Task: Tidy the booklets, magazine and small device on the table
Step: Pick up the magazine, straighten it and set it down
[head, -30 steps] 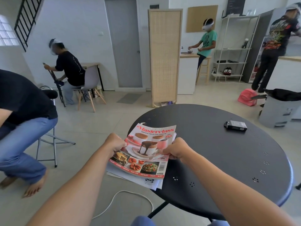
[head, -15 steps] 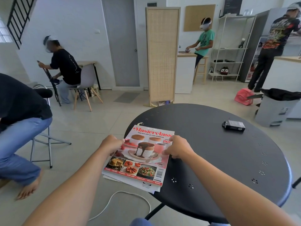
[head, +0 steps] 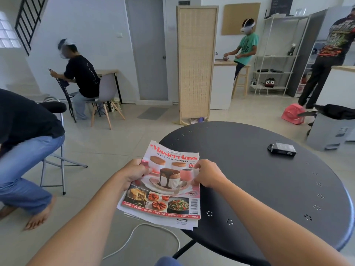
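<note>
A pink cookbook magazine (head: 167, 189) tops a stack of white booklets (head: 182, 223) at the left edge of the round black table (head: 269, 189); much of the stack hangs past the rim. My left hand (head: 134, 172) grips the stack's left edge and my right hand (head: 207, 174) grips its right edge. The booklets show only as a white margin below the magazine. A small black device (head: 282, 148) lies alone on the table's far right, well away from both hands.
A seated person in jeans (head: 23, 160) on a folding chair is close on the left. A white cable (head: 142, 240) lies on the floor under the table edge. A grey bin (head: 326, 131) stands right of the table. Other people work farther back.
The stack, held in both hands, has turned slightly so it lies straighter and sits a little nearer the table. The device has not moved.
</note>
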### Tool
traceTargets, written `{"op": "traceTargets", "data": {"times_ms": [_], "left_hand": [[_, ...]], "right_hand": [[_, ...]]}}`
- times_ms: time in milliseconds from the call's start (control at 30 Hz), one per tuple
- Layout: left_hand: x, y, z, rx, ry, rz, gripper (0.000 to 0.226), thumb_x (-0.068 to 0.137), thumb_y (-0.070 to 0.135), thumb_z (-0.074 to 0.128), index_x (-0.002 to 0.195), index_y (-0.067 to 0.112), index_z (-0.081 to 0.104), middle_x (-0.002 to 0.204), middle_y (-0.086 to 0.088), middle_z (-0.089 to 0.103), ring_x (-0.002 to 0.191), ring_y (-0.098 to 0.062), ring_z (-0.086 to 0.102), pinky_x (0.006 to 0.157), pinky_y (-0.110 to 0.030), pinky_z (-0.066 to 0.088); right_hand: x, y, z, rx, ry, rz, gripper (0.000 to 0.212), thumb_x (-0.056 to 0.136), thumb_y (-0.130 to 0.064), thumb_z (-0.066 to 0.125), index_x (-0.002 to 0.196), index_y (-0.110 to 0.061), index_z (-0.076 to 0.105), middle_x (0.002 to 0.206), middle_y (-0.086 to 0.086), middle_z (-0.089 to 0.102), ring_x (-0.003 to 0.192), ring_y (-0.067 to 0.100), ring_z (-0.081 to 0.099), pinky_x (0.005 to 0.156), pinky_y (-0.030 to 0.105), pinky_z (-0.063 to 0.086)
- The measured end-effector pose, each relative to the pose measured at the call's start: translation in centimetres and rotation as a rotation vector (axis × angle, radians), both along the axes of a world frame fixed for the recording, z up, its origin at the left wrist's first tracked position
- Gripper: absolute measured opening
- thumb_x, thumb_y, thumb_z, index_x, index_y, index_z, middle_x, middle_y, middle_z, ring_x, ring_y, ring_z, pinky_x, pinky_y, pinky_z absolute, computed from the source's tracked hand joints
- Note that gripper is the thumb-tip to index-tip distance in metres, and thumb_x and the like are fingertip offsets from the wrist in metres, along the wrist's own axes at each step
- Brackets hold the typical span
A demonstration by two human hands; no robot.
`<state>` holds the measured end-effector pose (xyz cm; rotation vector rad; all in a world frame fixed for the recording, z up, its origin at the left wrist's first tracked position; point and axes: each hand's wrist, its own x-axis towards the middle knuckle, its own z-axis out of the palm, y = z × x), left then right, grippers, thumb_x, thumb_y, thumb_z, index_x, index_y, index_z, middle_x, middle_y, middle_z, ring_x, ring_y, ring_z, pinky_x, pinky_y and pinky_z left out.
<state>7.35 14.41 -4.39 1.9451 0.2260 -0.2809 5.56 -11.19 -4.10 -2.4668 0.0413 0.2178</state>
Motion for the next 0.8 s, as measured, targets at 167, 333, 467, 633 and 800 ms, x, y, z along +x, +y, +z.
{"op": "traceTargets", "data": {"times_ms": [167, 333, 467, 633, 800], "left_hand": [[-0.6, -1.1, 2.7, 0.071, -0.276, -0.034, 0.023, 0.089, 0.006, 0.065, 0.109, 0.017, 0.063, 0.1, -0.005, 0.068, 0.093, -0.024, 0.066, 0.081, -0.042, 0.057], [-2.0, -2.9, 5.9, 0.034, -0.478, -0.075, 0.024, 0.09, 0.009, 0.066, 0.112, 0.016, 0.061, 0.102, -0.006, 0.067, 0.092, -0.021, 0.062, 0.072, -0.033, 0.053], [-2.7, -4.7, 7.8, -0.032, -0.579, -0.077, 0.023, 0.09, 0.009, 0.066, 0.111, 0.016, 0.062, 0.102, -0.011, 0.069, 0.096, -0.028, 0.064, 0.085, -0.044, 0.055], [-3.1, -7.3, 8.8, -0.123, -0.645, -0.079, 0.024, 0.09, 0.011, 0.067, 0.112, 0.02, 0.061, 0.097, -0.004, 0.072, 0.093, -0.021, 0.07, 0.081, -0.036, 0.057], [-2.6, -10.8, 9.2, -0.09, -0.654, -0.064, 0.029, 0.092, 0.017, 0.066, 0.118, 0.023, 0.056, 0.102, 0.008, 0.068, 0.094, -0.007, 0.064, 0.077, -0.023, 0.052]], "right_hand": [[0.5, -1.4, 0.0, 0.322, 0.057, -0.115, 0.073, 0.074, -0.03, 0.079, 0.132, -0.018, 0.036, 0.103, -0.004, 0.06, 0.089, 0.015, 0.062, 0.063, 0.03, 0.056], [1.0, -3.0, 1.8, 0.88, 0.067, -0.232, 0.095, 0.074, -0.034, 0.081, 0.145, -0.022, 0.018, 0.106, -0.003, 0.061, 0.098, 0.021, 0.066, 0.074, 0.041, 0.058], [1.1, -4.8, 4.3, 1.151, 0.012, -0.1, 0.054, 0.082, -0.026, 0.074, 0.125, -0.006, 0.048, 0.112, 0.012, 0.07, 0.094, 0.028, 0.071, 0.078, 0.05, 0.059], [0.8, -7.2, 8.0, 1.213, -0.248, -0.075, 0.028, 0.093, -0.006, 0.058, 0.119, 0.003, 0.06, 0.104, 0.018, 0.069, 0.084, 0.03, 0.067, 0.074, 0.043, 0.057], [-0.5, -9.6, 10.3, 1.017, -0.519, -0.077, 0.028, 0.093, -0.01, 0.059, 0.12, -0.007, 0.058, 0.11, 0.011, 0.072, 0.096, 0.027, 0.071, 0.08, 0.043, 0.058]]}}
